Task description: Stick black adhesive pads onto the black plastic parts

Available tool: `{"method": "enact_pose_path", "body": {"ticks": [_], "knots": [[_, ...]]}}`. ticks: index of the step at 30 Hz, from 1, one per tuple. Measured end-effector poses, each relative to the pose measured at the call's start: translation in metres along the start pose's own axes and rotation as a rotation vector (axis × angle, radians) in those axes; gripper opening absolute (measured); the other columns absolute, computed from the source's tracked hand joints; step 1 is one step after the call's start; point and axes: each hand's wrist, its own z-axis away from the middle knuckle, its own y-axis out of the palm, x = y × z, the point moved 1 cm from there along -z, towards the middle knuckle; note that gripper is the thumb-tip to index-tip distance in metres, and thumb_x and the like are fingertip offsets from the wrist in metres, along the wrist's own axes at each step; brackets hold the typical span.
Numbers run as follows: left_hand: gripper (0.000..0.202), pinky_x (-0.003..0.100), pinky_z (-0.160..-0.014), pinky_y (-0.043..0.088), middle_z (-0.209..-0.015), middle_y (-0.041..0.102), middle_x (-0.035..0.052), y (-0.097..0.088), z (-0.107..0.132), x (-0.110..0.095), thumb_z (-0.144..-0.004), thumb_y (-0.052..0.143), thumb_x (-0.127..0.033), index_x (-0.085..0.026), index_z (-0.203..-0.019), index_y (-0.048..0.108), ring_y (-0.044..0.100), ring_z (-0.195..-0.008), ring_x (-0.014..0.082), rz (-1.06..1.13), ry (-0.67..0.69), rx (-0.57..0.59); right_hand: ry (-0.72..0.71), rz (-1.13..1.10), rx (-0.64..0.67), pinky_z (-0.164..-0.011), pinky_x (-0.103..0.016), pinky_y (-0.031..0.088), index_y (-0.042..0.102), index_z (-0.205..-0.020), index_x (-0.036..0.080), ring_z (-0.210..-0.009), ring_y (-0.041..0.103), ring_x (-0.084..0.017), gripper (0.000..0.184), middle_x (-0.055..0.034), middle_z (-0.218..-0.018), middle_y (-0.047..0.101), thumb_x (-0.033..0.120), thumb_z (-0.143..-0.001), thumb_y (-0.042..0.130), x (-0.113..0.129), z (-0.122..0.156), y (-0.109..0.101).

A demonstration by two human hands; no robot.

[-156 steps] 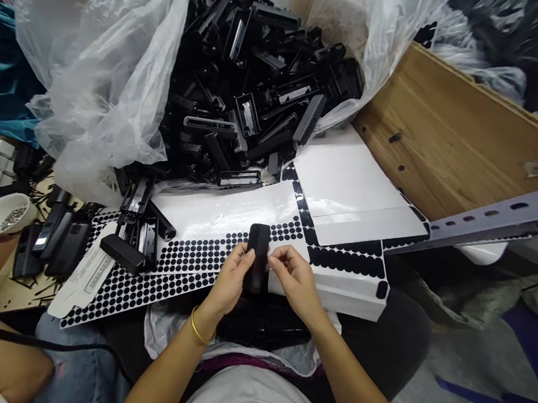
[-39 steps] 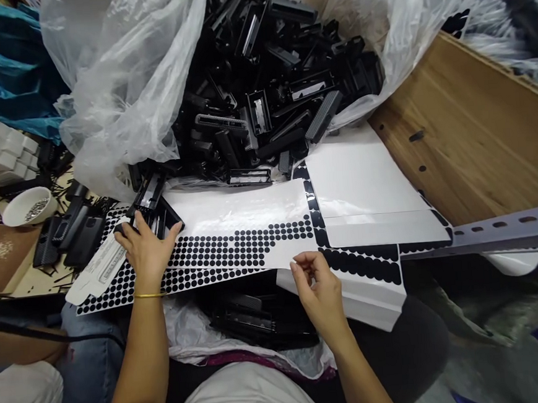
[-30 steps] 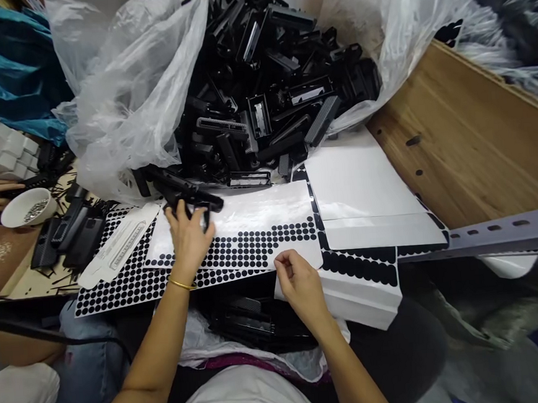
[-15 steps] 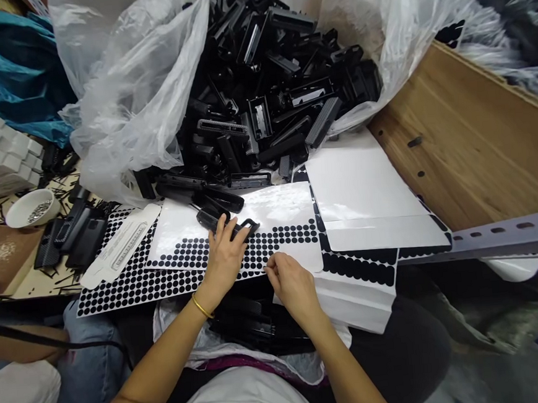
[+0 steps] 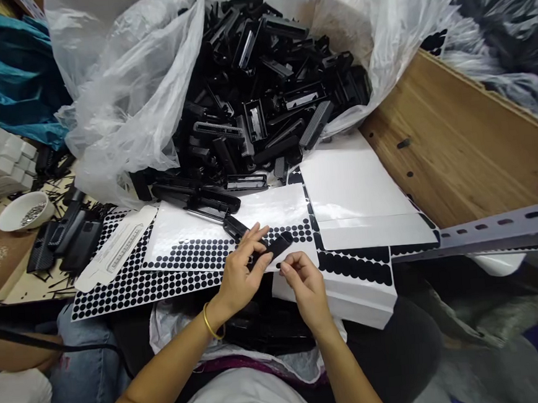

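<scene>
My left hand [image 5: 241,271] is closed around a long black plastic shell [image 5: 279,245], tilted with its rounded end up to the right, above the sticker sheet. Close by on the right, my right hand [image 5: 307,285] pinches with thumb and forefinger; a small black round sticker [image 5: 279,266] shows at the fingertips. Beneath the shell lies a white sheet of black round stickers [image 5: 199,255], its upper part bare of dots. More black shells [image 5: 215,199] rest along the sheet's top edge.
A plastic-lined box full of black plastic parts [image 5: 261,103] stands behind. White sheets [image 5: 366,200] lie at right, beside a wooden board [image 5: 469,142]. At left are a printed card [image 5: 117,247], a white bowl of small metal pieces [image 5: 25,211], and another person's arm [image 5: 20,354].
My left hand has picked the black shell up off the sheet and brought it right, close to my right hand. My right hand has turned its fingertips toward the shell.
</scene>
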Motion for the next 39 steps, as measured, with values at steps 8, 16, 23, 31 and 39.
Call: {"method": "enact_pose_path", "body": {"ticks": [8,16,23,31,39], "knots": [[0.020,0.029,-0.077,0.046,-0.082,0.066,0.0013,0.017,0.008,0.009,-0.078,0.061,-0.035,-0.018,-0.085,0.052,0.062,-0.082,0.0153,0.709,-0.498,0.066,0.016,-0.128,-0.026,-0.051,-0.023,0.032,0.045,-0.074,0.021,-0.055,0.036,-0.010,0.018,0.0041,-0.065,0.040,0.036,-0.082,0.051,0.001,0.005,0.006],[0.016,0.028,-0.086,0.045,-0.085,0.066,0.0000,0.020,0.012,0.005,-0.080,0.060,-0.032,-0.019,-0.084,0.053,0.061,-0.091,0.0144,0.767,-0.522,0.044,-0.048,0.058,-0.048,-0.052,-0.023,0.034,0.046,-0.073,0.021,-0.056,0.040,-0.011,0.013,0.0036,-0.065,0.044,0.028,-0.083,0.048,0.006,0.007,0.008],[0.017,0.030,-0.090,0.044,-0.089,0.067,0.0005,0.021,0.014,0.009,-0.080,0.060,-0.034,-0.019,-0.084,0.052,0.062,-0.096,0.0159,0.712,-0.464,-0.010,-0.230,0.371,-0.094,-0.052,-0.024,0.036,0.041,-0.074,0.022,-0.055,0.044,-0.011,0.011,0.0032,-0.066,0.048,0.019,-0.084,0.045,0.004,0.005,0.011],[0.022,0.038,-0.091,0.045,-0.099,0.069,0.0057,0.017,0.007,0.014,-0.079,0.061,-0.037,-0.017,-0.083,0.052,0.066,-0.093,0.0208,0.691,-0.555,0.121,-0.471,0.580,-0.354,-0.060,-0.028,0.041,0.042,-0.079,0.022,-0.065,0.048,-0.014,0.012,0.0011,-0.071,0.047,0.013,-0.084,0.048,-0.019,0.016,-0.013],[0.024,0.042,-0.097,0.041,-0.094,0.070,0.0049,0.027,-0.004,0.029,-0.080,0.059,-0.041,-0.018,-0.083,0.052,0.063,-0.101,0.0225,0.696,-0.398,0.128,-0.612,1.088,-0.296,-0.079,-0.040,0.035,0.056,-0.097,0.021,-0.092,0.049,-0.025,0.014,-0.0100,-0.099,0.057,0.025,-0.084,0.057,-0.046,0.029,-0.040]]}}
